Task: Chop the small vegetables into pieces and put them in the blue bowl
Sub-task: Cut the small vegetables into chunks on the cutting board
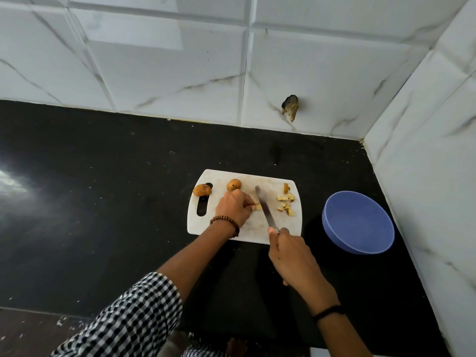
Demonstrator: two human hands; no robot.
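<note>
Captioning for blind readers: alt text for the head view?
A left hand pinches a vegetable piece on a white cutting board while the right hand grips a knife, blade against it. Cut pieces lie right of the blade, two whole vegetables at the board's far left; the empty blue bowl sits to its right on a black counter.

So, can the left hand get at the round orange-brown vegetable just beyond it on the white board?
Probably yes: the round orange-brown vegetable lies just past the knuckles of the left hand, nothing between them, the steel knife off to the other side. It must first release the pale piece it pinches.
</note>
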